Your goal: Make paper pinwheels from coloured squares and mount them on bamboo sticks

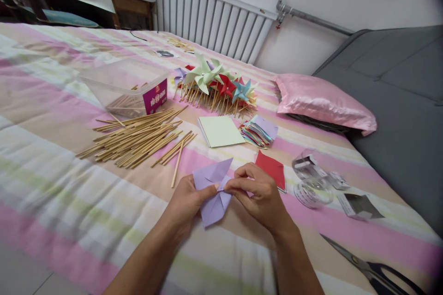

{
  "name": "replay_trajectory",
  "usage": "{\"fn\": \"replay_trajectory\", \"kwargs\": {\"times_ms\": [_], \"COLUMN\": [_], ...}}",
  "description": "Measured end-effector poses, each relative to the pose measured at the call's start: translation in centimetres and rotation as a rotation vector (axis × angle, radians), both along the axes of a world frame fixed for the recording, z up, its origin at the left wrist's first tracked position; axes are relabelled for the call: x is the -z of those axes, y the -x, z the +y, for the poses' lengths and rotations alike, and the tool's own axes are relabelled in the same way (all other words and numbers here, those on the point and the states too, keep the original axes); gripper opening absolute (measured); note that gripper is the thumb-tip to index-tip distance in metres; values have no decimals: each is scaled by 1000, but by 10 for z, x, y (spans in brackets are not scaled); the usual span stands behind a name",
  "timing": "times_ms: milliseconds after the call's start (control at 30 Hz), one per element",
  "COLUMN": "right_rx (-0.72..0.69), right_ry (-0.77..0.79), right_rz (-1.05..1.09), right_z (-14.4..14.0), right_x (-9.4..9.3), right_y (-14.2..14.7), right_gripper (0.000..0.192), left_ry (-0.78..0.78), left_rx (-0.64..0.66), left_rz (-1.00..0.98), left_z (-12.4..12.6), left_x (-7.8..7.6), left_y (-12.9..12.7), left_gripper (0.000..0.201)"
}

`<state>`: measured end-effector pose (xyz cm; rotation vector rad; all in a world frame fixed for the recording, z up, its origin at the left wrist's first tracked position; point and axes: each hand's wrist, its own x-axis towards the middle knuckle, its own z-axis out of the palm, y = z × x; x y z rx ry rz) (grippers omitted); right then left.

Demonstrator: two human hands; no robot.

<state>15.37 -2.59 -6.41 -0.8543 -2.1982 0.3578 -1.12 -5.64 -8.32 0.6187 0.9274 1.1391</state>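
A lavender paper pinwheel [212,212], partly folded, is held between my two hands above the bed. My left hand [188,198] grips its left side, the thumb pressed near the centre. At that centre my right hand [254,189] pinches with thumb and forefinger; whether a pin sits between the fingertips is too small to tell. Just beyond my right hand lies red cut paper [272,169]. Past the pinwheel are a pale green paper stack [221,131] and a pile of small coloured squares [258,132]. Thin wooden sticks [138,140] lie in a heap to the left.
Finished pinwheels [216,78] in several colours stand clustered farther back, beside a clear plastic tub [121,83] holding sticks. Clear small containers [313,191] and scissors [363,265] lie to the right. A pink pillow [325,101] rests against the grey headboard [398,78].
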Motion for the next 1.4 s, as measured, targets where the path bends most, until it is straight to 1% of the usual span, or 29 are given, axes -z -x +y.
{"fn": "replay_trajectory", "kwargs": {"times_ms": [200,433,533,633,733,800,867,967,1033,1100,1133,1200,1267,1400], "right_rx": [-7,20,34,38,31,8,2,99,134,109,93,96,122,156], "right_ry": [30,7,-15,-29,1,54,118,242,402,577,640,699,713,782], "right_rz": [-56,-115,-140,-135,-102,-59,13,118,134,129,127,127,133,221], "right_z": [-1,-2,-2,-3,-5,-6,-5,-2,0,2,3,3,3,2], "right_x": [0,-1,-1,-1,-3,-5,-8,-9,-7,-3,0,4,6,10], "right_y": [-2,-3,-3,-3,-2,-1,-1,-3,-3,-2,0,4,8,10], "right_gripper": [15,13,13,12,11,6,1,12,15,17,16,13,11,11], "left_ry": [25,12,7,-10,-15,-12,-5,-13,-52,-104,-133,-182,-208,-198], "left_rx": [-7,-7,-11,-6,-13,-21,-66,-159,-153,-113,-95,-67,-49,-58], "left_rz": [16,40,67,68,55,68,144,305,369,405,415,427,443,477], "left_z": [-1,0,1,1,2,2,2,3,3,3,3,3,2,2], "left_x": [1,1,0,1,1,0,-2,-4,-4,-3,-2,0,1,0], "left_y": [0,0,0,0,0,0,0,1,1,1,1,1,0,-2], "left_gripper": [21,17,20,29,32,32,33,31,29,28,28,29,29,24]}}
